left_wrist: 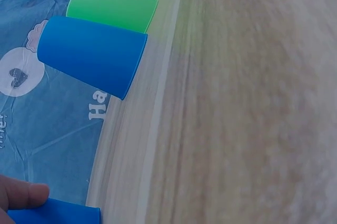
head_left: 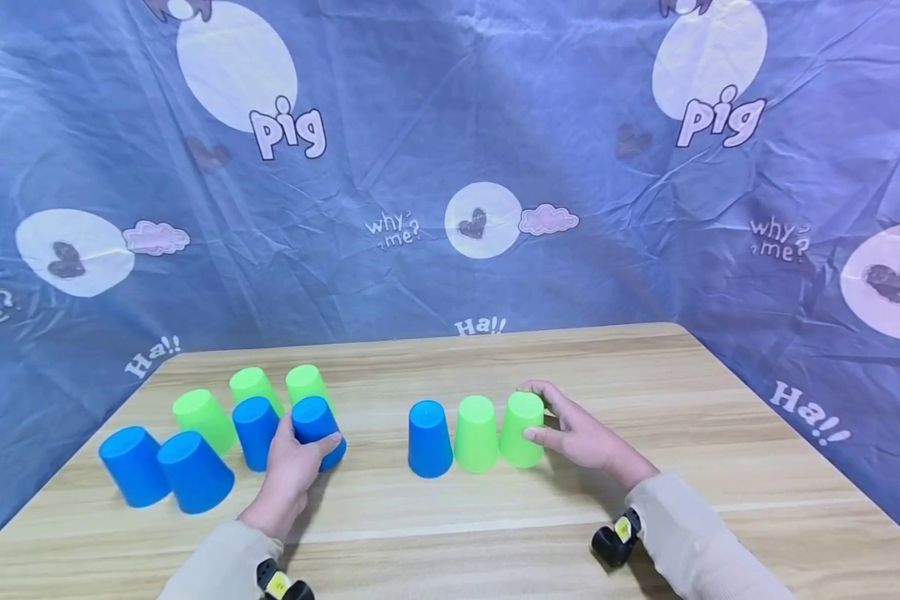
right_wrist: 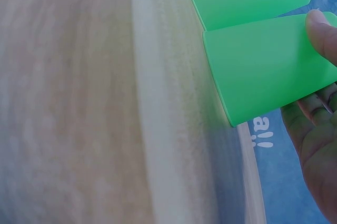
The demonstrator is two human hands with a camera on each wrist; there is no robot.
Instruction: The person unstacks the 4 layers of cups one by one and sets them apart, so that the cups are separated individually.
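Note:
Toward the left, my left hand (head_left: 291,473) holds an upside-down blue cup (head_left: 313,417), its thumb across the near side. The left wrist view catches only the thumb (left_wrist: 26,193) and part of that cup (left_wrist: 60,213) at the lower corner. My right hand (head_left: 581,435) grips an upside-down green cup (head_left: 522,429), thumb in front and fingers round the far side. That green cup (right_wrist: 268,68) fills much of the right wrist view. Beside it, in a short row, stand another green cup (head_left: 476,433) and a blue cup (head_left: 430,442), both upside down.
Left of my left hand stand several more upside-down cups: blue cups (head_left: 195,473) in front and green cups (head_left: 204,419) behind. All are on a wood-grain table (head_left: 435,542). A blue printed cloth (head_left: 390,283) hangs behind and along the sides.

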